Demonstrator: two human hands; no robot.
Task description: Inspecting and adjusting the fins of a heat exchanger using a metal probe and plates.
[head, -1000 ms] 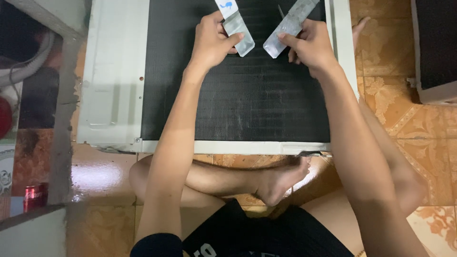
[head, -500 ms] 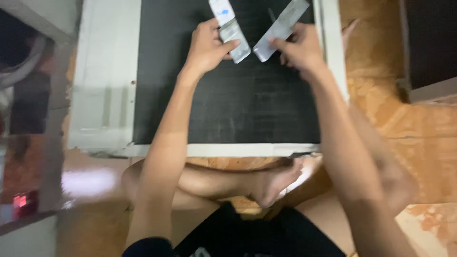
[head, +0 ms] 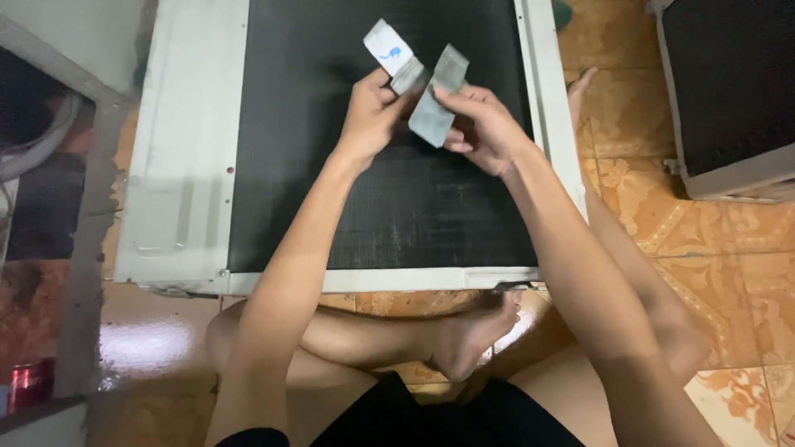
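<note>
Left hand (head: 370, 116) closes its fingers around the lower end of a flat grey strip with a white tip (head: 395, 55), which slants up and to the left and carries a small blue mark on its pale end. Right hand (head: 483, 126) pinches a second flat grey strip (head: 439, 97) between thumb and fingers; this one is dull, scuffed and slightly wider toward its lower end, and it tilts up and to the right. Both strips meet or nearly meet at their inner edges, forming a shallow V, and whether they actually touch cannot be told. They are held above the far half of a black finned panel (head: 389, 207) set in a white metal casing (head: 186, 157) that lies flat on the floor, closer to its far edge than to its near edge. Crossed bare legs sit just beyond the casing's near edge, on orange patterned floor tiles (head: 712, 240). Another dark panelled unit (head: 729, 83) stands well apart, past the casing's right edge
</note>
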